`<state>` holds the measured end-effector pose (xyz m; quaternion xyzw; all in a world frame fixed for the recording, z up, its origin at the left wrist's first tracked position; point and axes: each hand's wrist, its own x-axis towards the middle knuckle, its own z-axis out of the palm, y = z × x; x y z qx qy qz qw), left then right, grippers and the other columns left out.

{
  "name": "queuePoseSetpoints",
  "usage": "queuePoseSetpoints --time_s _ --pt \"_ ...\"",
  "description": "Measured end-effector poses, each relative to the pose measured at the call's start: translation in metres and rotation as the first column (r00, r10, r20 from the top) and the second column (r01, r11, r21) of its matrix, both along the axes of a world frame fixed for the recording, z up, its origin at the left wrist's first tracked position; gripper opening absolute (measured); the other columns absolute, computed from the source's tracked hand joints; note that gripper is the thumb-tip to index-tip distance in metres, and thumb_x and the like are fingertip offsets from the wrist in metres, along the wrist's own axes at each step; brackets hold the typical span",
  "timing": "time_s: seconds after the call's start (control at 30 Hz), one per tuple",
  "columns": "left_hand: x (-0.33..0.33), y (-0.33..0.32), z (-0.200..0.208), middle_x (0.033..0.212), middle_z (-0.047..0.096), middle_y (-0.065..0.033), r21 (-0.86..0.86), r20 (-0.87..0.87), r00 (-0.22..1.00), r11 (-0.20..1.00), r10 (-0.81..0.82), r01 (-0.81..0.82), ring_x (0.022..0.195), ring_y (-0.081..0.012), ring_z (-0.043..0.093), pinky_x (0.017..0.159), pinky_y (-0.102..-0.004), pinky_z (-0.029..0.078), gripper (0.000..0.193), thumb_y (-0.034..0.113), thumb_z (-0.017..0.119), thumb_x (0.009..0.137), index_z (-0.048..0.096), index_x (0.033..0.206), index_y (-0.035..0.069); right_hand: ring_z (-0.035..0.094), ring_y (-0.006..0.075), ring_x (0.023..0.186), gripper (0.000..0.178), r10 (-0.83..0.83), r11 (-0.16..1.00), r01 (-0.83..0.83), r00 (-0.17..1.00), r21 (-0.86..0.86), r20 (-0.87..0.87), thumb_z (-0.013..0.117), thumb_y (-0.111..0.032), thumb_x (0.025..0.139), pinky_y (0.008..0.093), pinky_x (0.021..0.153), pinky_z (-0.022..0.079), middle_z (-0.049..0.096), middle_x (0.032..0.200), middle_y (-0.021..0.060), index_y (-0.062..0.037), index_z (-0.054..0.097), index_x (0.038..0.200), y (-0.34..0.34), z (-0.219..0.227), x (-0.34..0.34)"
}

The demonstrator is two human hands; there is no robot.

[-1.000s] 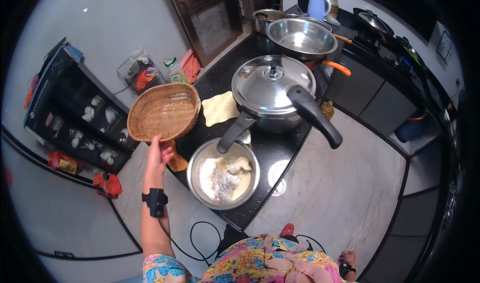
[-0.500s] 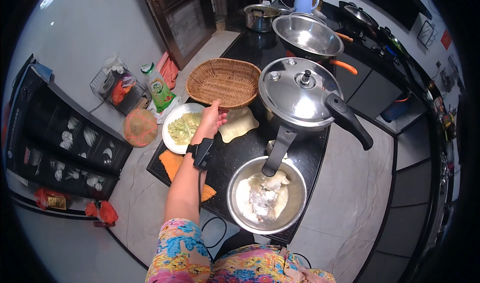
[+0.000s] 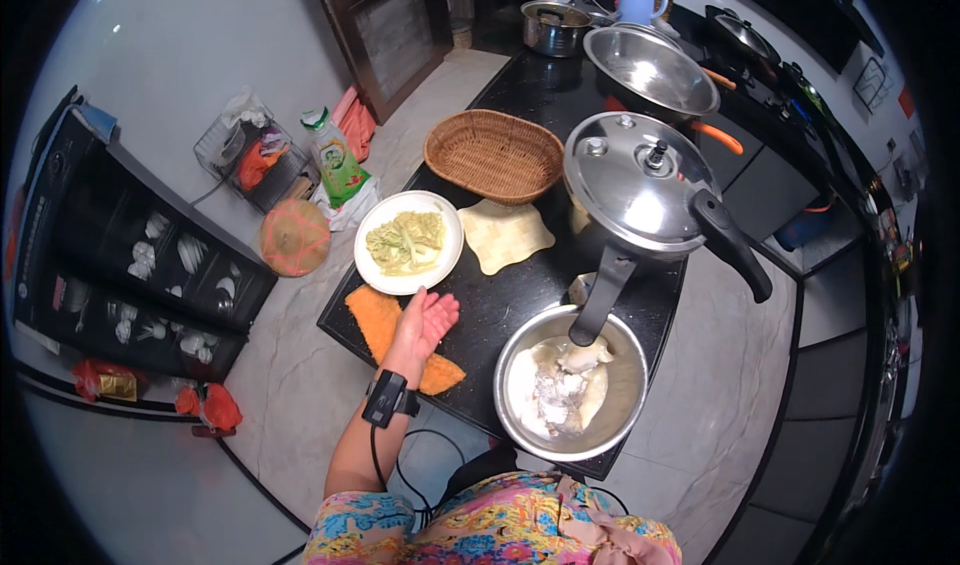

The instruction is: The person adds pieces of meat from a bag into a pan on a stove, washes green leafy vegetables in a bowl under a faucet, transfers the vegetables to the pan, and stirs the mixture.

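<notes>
My left hand [image 3: 427, 323] is open, palm turned up and fingers loosely spread, at the near rim of a white plate [image 3: 366, 270]. Its thumb side is close against that rim; whether it touches I cannot tell. Pale green leafy vegetable [image 3: 410, 243] lies on the plate. Beyond and to the right, an oval brown wicker basket [image 3: 495, 155] stands with nothing in it, behind a cream wavy-edged mat [image 3: 506, 237]. An orange cloth [image 3: 380, 325] lies partly under my wrist. My right hand is out of view.
A pressure cooker [image 3: 640, 185] with its lid on stands at the right, its long handle reaching over a steel bowl [image 3: 508, 405] holding pale pieces in liquid. Behind stand a steel basin [image 3: 650, 70], a lidded pot [image 3: 556, 30] and a blue jug [image 3: 637, 0] on the black counter [image 3: 470, 330].
My left hand has let go of the basket's near rim and drawn back toward me, to the plate's near edge. The view has shifted a little.
</notes>
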<state>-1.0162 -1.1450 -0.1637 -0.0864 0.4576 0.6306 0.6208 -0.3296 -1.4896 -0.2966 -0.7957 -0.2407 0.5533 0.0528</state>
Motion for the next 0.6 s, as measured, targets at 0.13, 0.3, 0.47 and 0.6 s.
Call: queuePoseSetpoints --time_s 0.13,0.3,0.47,0.6 --pt "-0.02 0.009 -0.01 0.101 0.057 -0.0217 0.039 -0.032 0.998 0.998 0.055 -0.054 0.088 -0.0298 0.061 0.074 -0.0392 0.053 0.043 0.033 0.04 0.095 0.043 0.112 -0.007 0.063 0.0205 0.061 0.008 0.004 0.943 -0.013 1.0 0.332 0.029 0.055 -0.007 0.083 0.0337 0.053 0.052 0.063 0.07 0.011 -0.0012 0.061 0.085 0.048 0.0 0.021" --pt "-0.022 0.018 -0.015 0.09 0.06 -0.0205 0.004 -0.168 0.981 0.995 0.101 -0.102 0.075 -0.0264 0.062 0.066 -0.0367 0.055 0.032 0.019 0.037 0.093 0.046 0.11 -0.007 0.064 0.0253 0.062 0.008 -0.061 0.976 0.071 0.997 0.206 -0.053 0.05 -0.004 0.085 0.0367 0.053 0.053 0.062 0.075 0.0125 -0.0015 0.057 0.088 0.106 0.073 -0.049" --pt "-0.019 0.003 0.006 0.084 0.059 -0.0188 0.002 -0.321 0.93 0.982 0.18 -0.189 0.069 -0.0255 0.062 0.058 -0.034 0.056 0.03 0.01 0.037 0.087 0.045 0.109 -0.008 0.065 0.0271 0.064 0.011 -0.03 0.991 0.046 0.992 0.128 -0.126 0.047 -0.004 0.087 0.0379 0.054 0.054 0.062 0.079 0.0132 -0.0022 0.056 0.093 0.099 0.078 -0.055" --pt "-0.021 -0.037 0.044 0.081 0.06 -0.0195 0.064 -0.514 0.836 0.98 0.193 -0.187 0.061 -0.0246 0.061 0.05 -0.0319 0.054 0.035 0.014 0.043 0.083 0.045 0.108 -0.01 0.064 0.0262 0.062 0.011 -0.044 0.989 0.067 0.984 0.131 -0.172 0.047 -0.004 0.088 0.0374 0.052 0.054 0.063 0.079 0.013 -0.0029 0.056 0.093 0.083 0.062 -0.033"
